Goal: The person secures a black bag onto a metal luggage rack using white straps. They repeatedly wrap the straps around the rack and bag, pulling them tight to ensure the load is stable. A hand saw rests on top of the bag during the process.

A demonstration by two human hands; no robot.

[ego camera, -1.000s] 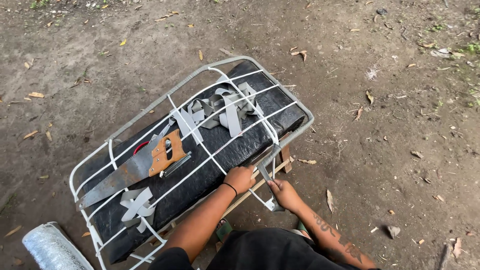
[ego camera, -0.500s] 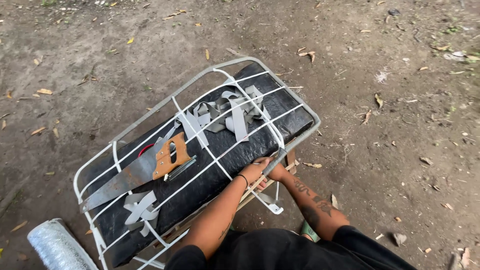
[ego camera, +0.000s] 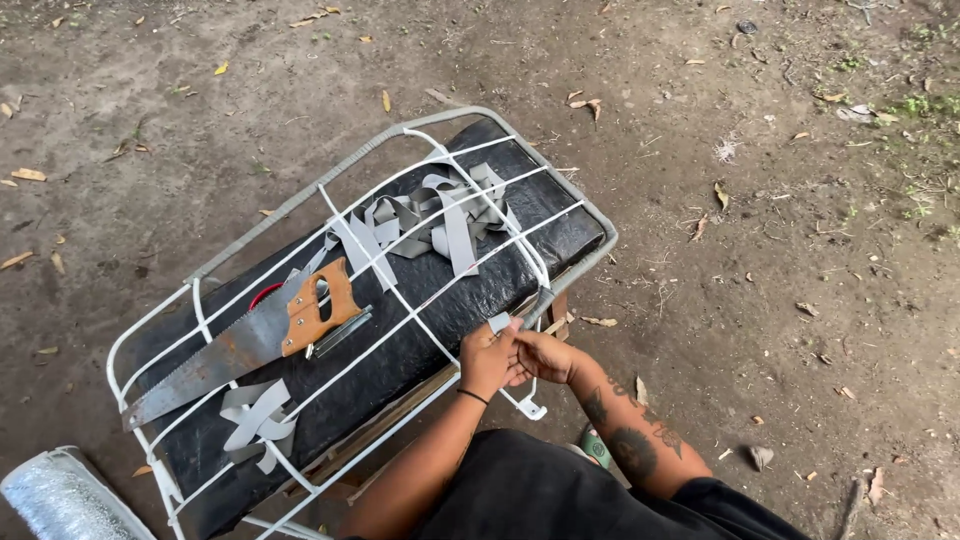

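From the head view, a white wire rack (ego camera: pixel 400 215) is seen lying over a black cushion (ego camera: pixel 520 270) on bare dirt ground (ego camera: pixel 750 200). A handsaw (ego camera: pixel 250 335) and grey straps (ego camera: pixel 435 215) rest on the wires. At the rack's near right edge, a grey strap end (ego camera: pixel 500 322) is pinched by the left hand (ego camera: pixel 488 360) and right hand (ego camera: pixel 540 355), both grips clenched. A silver roll (ego camera: pixel 60 500) lies at the near left corner.

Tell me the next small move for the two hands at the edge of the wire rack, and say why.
Probably pull the grey strip snug around the rack's rim. Both the left hand and the right hand are pinched together at that edge, a short strip end shows above the fingers, and similar grey strips lie across the white wire rack.
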